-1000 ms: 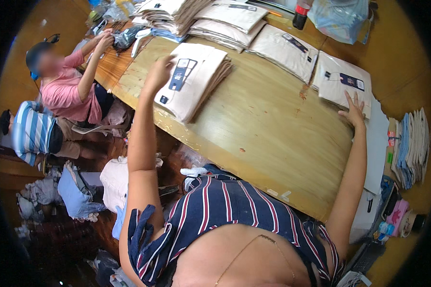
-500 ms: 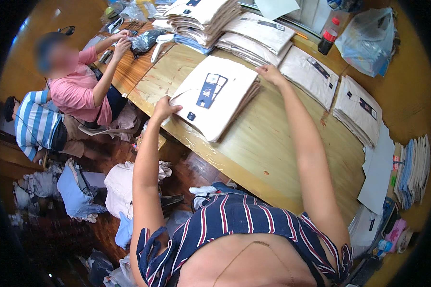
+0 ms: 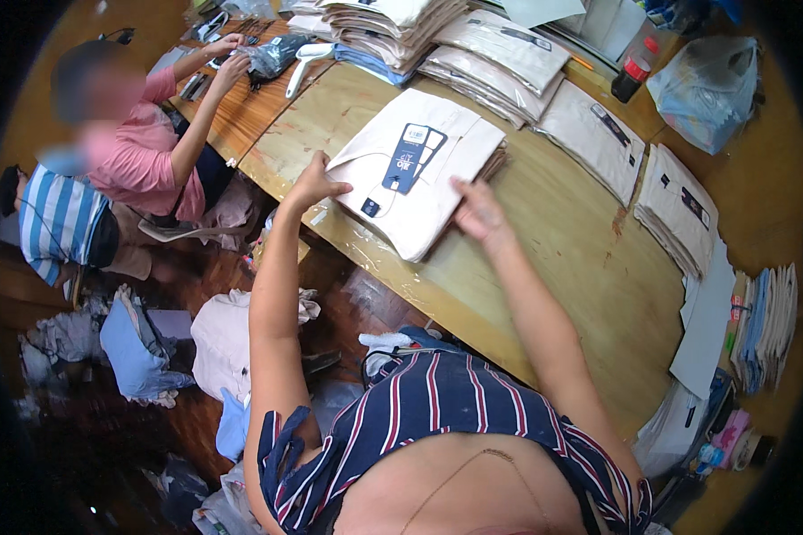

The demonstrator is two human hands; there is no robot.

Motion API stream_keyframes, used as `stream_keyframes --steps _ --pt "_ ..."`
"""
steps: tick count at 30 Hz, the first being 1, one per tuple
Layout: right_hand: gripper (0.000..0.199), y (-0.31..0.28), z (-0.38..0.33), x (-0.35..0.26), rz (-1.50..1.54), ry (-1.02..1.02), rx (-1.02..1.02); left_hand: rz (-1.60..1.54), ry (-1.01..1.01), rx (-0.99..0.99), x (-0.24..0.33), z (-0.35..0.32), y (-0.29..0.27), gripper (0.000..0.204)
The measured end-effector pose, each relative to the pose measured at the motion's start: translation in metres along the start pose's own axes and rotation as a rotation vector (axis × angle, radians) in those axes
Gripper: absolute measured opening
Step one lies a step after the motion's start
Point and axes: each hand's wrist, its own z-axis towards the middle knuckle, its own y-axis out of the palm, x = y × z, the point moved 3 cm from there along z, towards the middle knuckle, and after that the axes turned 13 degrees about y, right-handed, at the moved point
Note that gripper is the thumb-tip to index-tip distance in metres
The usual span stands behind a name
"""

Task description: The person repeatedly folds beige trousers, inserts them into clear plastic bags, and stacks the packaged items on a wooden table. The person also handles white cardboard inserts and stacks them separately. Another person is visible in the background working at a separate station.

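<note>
The stack of folded cream garments (image 3: 424,183) lies near the table's (image 3: 589,294) left edge. The left hand (image 3: 317,183) pinches its left corner; the right hand (image 3: 477,209) presses flat, fingers spread, on its near right edge, seemingly bracketing the stack to square it.

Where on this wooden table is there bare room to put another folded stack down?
The widest bare patch of the table runs from the cream folded stack under both hands, left hand and right hand, to the near edge, bordered by the bagged stacks on the right. The far side is crowded with piled garments.
</note>
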Motion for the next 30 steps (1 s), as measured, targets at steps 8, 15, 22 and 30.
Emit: stream_keyframes --steps 8,15,22,30 --pt "0.049 0.024 -0.036 0.012 -0.352 -0.143 0.119 -0.473 0.129 -0.055 0.074 -0.010 -0.007 0.091" --pt "0.060 -0.026 -0.217 -0.051 -0.513 -0.281 0.224 -0.647 0.322 -0.112 0.162 -0.079 0.118 0.046" --pt "0.028 -0.106 -0.346 -0.039 -1.187 -0.211 1.354 -0.012 0.268 -0.481 0.196 -0.105 0.184 0.060" --pt "0.054 -0.248 -0.555 -0.088 -0.545 -0.461 2.229 0.202 0.507 -0.316 0.270 -0.088 0.195 0.061"
